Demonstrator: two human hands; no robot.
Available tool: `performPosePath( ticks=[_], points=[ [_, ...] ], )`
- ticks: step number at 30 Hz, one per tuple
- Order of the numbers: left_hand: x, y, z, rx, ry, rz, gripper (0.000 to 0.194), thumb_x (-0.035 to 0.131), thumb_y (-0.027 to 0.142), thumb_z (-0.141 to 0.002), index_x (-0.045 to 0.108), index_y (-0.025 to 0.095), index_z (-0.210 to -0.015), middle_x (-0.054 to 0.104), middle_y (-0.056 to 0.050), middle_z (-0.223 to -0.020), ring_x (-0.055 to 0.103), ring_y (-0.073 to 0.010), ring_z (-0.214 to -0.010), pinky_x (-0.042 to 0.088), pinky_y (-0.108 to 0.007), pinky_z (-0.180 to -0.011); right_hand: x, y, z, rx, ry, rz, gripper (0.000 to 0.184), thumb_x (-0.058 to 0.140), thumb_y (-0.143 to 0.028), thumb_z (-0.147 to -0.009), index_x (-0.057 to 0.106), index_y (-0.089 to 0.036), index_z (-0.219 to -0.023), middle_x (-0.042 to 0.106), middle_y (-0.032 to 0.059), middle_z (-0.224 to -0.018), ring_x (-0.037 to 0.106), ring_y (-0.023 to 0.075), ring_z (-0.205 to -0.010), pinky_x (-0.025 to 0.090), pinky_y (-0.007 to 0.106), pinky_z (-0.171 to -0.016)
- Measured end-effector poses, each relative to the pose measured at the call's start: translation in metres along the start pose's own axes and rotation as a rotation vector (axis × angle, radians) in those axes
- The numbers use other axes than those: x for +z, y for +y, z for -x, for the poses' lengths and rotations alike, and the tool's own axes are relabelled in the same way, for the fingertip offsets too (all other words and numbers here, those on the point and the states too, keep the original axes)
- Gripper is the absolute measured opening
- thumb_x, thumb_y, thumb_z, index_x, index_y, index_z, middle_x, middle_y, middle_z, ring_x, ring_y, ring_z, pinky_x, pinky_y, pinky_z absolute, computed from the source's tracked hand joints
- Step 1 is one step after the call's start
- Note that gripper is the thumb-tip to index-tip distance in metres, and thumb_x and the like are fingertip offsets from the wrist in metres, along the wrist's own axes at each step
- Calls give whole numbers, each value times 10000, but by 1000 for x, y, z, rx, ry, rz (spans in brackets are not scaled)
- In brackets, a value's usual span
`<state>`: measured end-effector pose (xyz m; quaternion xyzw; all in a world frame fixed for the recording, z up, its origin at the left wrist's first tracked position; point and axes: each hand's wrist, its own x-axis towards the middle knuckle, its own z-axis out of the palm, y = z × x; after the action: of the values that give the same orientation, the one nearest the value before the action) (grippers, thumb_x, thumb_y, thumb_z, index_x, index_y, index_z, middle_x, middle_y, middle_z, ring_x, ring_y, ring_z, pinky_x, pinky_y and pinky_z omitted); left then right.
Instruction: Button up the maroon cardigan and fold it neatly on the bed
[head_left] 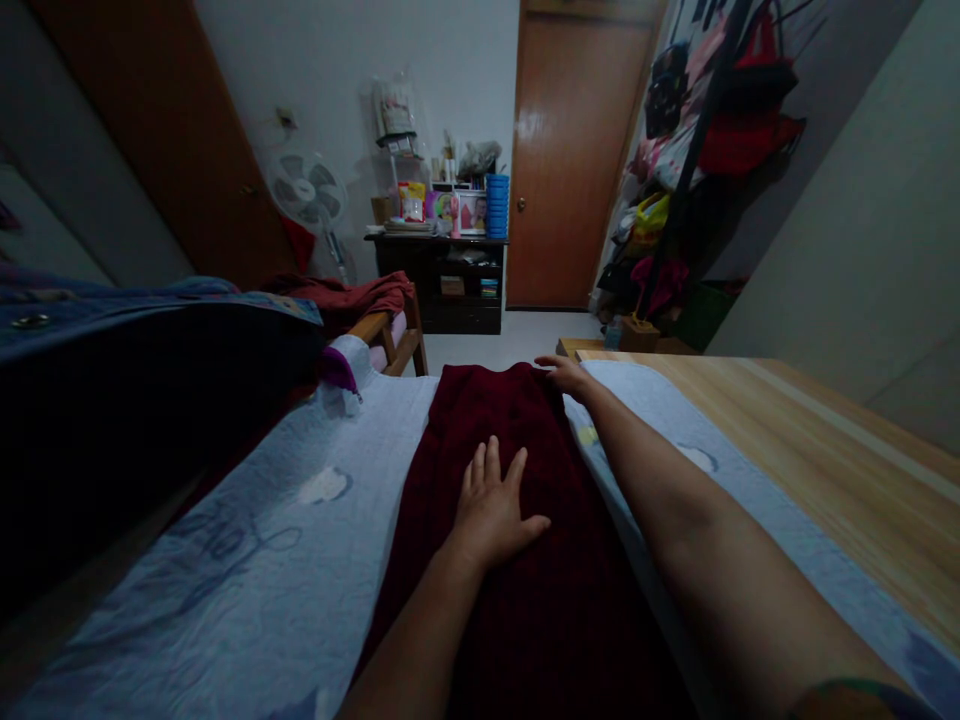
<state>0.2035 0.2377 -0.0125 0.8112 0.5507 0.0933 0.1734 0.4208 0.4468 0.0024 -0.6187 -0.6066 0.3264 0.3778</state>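
Observation:
A dark red garment (525, 590) lies lengthwise in front of me, laid out in a long strip on a light blue patterned sheet (322, 560). Its exact kind is hard to tell. My left hand (495, 508) rests flat on the middle of it, fingers spread and palm down. At the garment's far right corner is my right hand (566, 376), its fingers stretched out to the left over the edge. Nothing shows in its grasp. The near end of the garment runs out of the bottom of the view.
Dark and denim clothing (150, 320) piles up on the left, near a purple item (339, 370). A bare wooden board (810, 410) borders the sheet on the right. Further back are a fan (307, 190), a dark cabinet (442, 280), a door (577, 160) and hanging bags (750, 140).

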Motion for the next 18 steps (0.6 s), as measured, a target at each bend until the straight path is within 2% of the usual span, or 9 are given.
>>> performPosePath(
  ticks=[4, 7, 10, 13, 16, 18],
  points=[
    [0, 0, 0, 3, 3, -3, 957, 644, 557, -684, 220, 280, -1496, -14, -111, -1599, -31, -383, -1440, 125, -533, -1141, 3, -7, 1, -16, -190, 78, 400, 561, 1, -598, 718, -175, -921, 729, 2, -833, 623, 138, -678, 481, 233, -657],
    [0, 0, 0, 2, 4, -1, 959, 647, 555, -685, 216, 282, -1498, -20, -114, -1598, -35, -381, -1439, 127, -536, -1140, 7, -9, -2, -44, -238, 170, 300, 604, 11, -569, 726, -178, -767, 718, -19, -749, 621, 147, -682, 468, 224, -667],
    [0, 0, 0, -5, 2, 2, 959, 650, 552, -686, 216, 283, -1497, -25, -117, -1598, -37, -379, -1439, 129, -539, -1138, 12, -8, -4, -68, -137, 272, 213, 647, -34, -609, 714, -185, -742, 710, 6, -778, 623, 177, -780, 448, 233, -719],
    [-1, 1, 0, -11, -4, 0, 955, 644, 561, -691, 220, 275, -1497, -19, -122, -1597, -32, -379, -1439, 135, -540, -1137, 23, -5, -1, -71, 34, 351, 164, 660, -129, -694, 702, -191, -841, 690, 72, -958, 597, 222, -953, 420, 261, -809],
    [0, 1, 0, -16, -10, -4, 963, 639, 572, -693, 214, 262, -1500, -18, -130, -1596, -32, -380, -1439, 136, -538, -1137, 39, 0, 7, -53, 195, 416, 206, 621, -190, -761, 660, -173, -963, 628, 138, -1105, 576, 243, -1017, 411, 288, -846],
    [0, 1, 0, -19, -9, -10, 968, 642, 573, -693, 212, 254, -1501, -20, -135, -1595, -32, -380, -1439, 134, -534, -1139, 48, 3, 12, -26, 271, 443, 249, 594, -200, -785, 621, -170, -1031, 615, 149, -1118, 577, 243, -1014, 415, 299, -844]
  ],
)
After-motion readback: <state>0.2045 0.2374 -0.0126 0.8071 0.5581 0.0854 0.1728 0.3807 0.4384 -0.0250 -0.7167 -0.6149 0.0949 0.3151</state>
